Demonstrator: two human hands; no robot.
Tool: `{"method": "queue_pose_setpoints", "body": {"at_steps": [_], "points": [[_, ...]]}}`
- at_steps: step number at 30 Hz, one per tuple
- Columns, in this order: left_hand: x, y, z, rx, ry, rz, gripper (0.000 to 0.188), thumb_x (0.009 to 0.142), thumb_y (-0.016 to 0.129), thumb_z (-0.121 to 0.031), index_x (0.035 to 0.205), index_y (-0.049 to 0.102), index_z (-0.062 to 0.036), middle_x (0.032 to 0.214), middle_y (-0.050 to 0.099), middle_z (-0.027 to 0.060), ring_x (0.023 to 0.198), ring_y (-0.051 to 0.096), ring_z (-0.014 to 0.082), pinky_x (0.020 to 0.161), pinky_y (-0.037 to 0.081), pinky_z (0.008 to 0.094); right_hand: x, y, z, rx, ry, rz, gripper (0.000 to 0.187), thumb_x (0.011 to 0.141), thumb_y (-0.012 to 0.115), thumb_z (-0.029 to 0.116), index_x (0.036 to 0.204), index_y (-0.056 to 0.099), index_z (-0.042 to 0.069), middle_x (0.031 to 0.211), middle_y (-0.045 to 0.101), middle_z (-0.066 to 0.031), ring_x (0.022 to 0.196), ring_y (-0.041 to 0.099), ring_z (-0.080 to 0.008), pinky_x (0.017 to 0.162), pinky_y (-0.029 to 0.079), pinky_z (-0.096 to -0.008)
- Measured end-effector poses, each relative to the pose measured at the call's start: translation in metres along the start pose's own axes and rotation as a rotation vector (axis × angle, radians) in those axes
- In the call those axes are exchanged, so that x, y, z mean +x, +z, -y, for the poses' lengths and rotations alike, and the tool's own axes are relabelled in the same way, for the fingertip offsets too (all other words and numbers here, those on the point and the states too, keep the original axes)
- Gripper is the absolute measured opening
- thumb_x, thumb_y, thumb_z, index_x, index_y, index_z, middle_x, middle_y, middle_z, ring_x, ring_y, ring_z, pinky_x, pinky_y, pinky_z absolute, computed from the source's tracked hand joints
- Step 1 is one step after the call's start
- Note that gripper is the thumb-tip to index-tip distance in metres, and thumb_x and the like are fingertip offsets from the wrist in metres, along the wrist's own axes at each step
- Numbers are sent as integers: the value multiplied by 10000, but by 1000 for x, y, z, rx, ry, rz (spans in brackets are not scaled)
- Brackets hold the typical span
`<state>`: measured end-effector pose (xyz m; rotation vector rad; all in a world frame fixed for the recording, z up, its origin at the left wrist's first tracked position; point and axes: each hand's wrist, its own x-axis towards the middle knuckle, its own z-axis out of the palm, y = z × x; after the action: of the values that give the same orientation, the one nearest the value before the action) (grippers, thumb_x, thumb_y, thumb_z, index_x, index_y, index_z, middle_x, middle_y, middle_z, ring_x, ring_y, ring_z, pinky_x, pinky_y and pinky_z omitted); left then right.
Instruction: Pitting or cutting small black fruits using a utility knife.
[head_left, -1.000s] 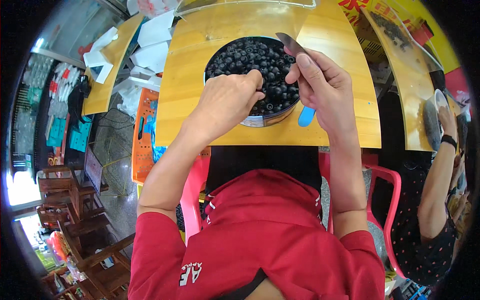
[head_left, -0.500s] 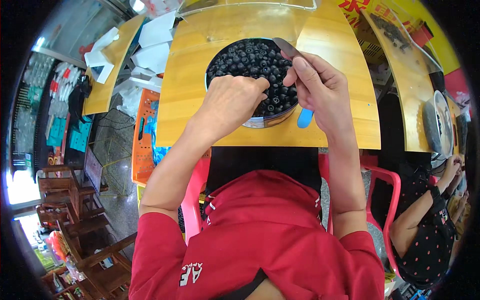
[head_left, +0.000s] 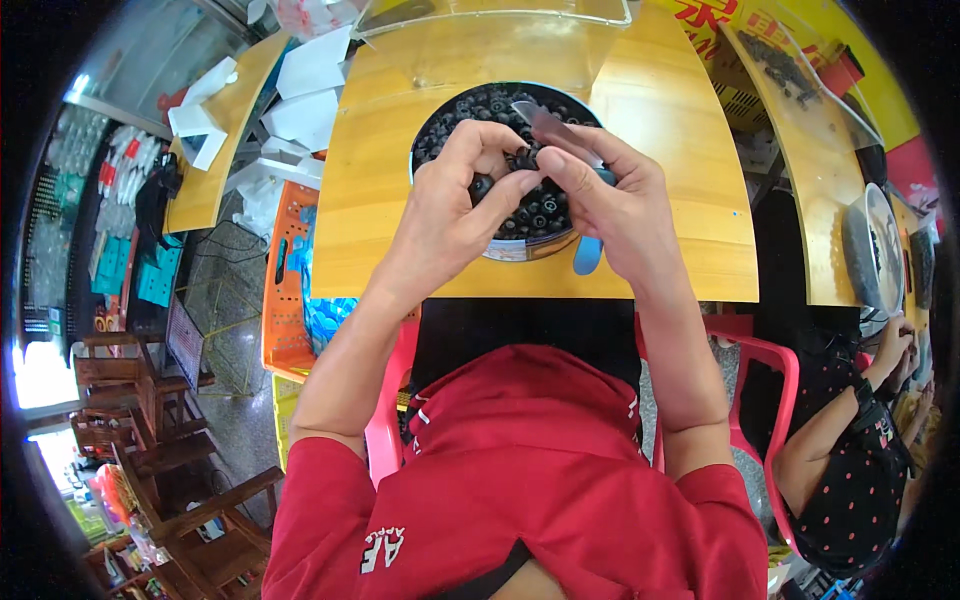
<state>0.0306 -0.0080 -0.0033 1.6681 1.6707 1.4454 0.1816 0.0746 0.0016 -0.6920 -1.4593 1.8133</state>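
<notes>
My left hand (head_left: 460,190) is above a round tub (head_left: 520,252), pinching a small black round piece (head_left: 522,158) between thumb and fingers. Another black piece sits close by its palm, though I cannot tell whether it is held. Closed around a small knife, my right hand (head_left: 625,200) has its thumb up against the pinched piece. The knife blade (head_left: 545,122) points up and left over the tub; its blue handle (head_left: 588,255) sticks out below the hand. Beneath both hands, the tub holds a heap of black round pieces (head_left: 545,215), some showing pale rings.
The tub stands on a yellow wooden table (head_left: 680,240). A clear plastic box (head_left: 480,40) is behind it. At the left are an orange crate (head_left: 285,290) and white cartons (head_left: 305,115). Another person (head_left: 850,450) sits at the right, near a second table (head_left: 810,200).
My left hand has risen from the heap with a black piece. My right hand has moved left and slightly down with the knife, and the two hands now meet.
</notes>
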Motion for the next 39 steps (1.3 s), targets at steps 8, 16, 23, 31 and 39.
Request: {"method": "queue_pose_setpoints", "body": {"at_steps": [8,16,23,31,39], "points": [[-2,3,4,-145,-32,49,241,882,637,-97,1065,498,-22,725,558,22,687,518,85,644,430,251,-1,-3,0,103,36,44,326,869,679,125,1177,618,33,696,538,70,504,386,21,419,268,-150],[2,-2,-2,-290,-132,148,229,903,615,-110,1081,499,-23,883,575,37,867,545,105,809,442,260,0,-10,7,84,41,73,313,864,682,119,1159,621,31,703,539,68,499,378,20,423,271,-151],[0,8,-2,-297,-111,74,212,900,608,-79,1084,525,-11,824,576,35,808,551,103,767,450,260,0,-10,5,152,27,78,273,869,675,111,1123,625,26,707,537,66,489,370,20,417,264,-149],[-2,8,-3,-52,82,46,192,895,603,-44,1079,561,-8,748,573,35,682,527,74,621,435,226,0,-9,5,132,30,59,281,864,680,114,1125,625,26,695,535,72,481,365,25,412,257,-146],[-4,7,-6,-377,-159,61,202,918,588,-79,1096,541,4,808,582,6,718,517,64,643,438,212,1,-7,2,198,100,84,272,866,682,128,1115,634,32,648,485,94,466,344,28,406,252,-147]]}}
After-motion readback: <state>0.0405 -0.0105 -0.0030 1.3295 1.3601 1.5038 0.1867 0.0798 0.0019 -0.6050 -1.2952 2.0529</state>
